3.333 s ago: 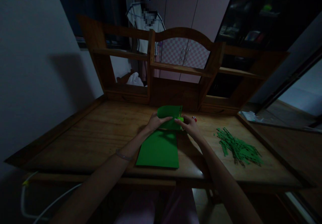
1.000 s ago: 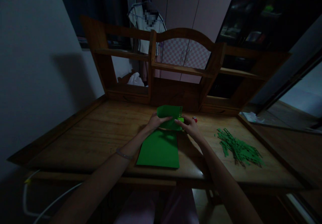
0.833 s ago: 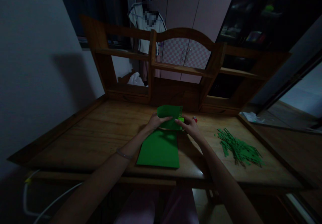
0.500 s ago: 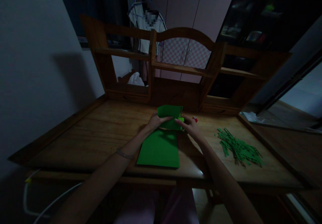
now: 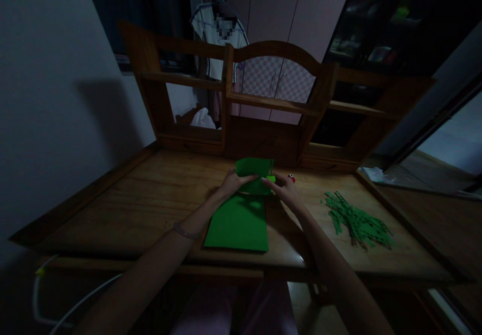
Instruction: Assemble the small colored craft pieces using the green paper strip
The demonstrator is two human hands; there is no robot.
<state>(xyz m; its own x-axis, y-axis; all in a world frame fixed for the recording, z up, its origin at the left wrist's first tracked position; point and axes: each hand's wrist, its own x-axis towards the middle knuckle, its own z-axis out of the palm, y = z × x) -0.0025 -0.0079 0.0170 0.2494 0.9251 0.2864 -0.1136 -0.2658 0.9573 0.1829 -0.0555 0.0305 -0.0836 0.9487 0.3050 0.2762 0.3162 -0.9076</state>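
Note:
My left hand (image 5: 234, 180) is closed on a sheet of green paper (image 5: 250, 165), thumb in front, holding it raised above the desk. A row of small cut-outs runs down the sheet's right edge. At that edge my right hand (image 5: 283, 188) grips a small lime-green paper punch (image 5: 270, 179), its thumb on the front; the fingers behind are partly hidden. Below both hands lies a stack of green paper (image 5: 238, 224), flat on the desk near its front edge.
Punched green paper strips (image 5: 357, 222) lie in a loose heap on the desk (image 5: 150, 189) at right. A small red object with a white spot (image 5: 291, 178) sits just beyond my right hand. A wooden shelf unit (image 5: 263, 103) rises along the desk's back.

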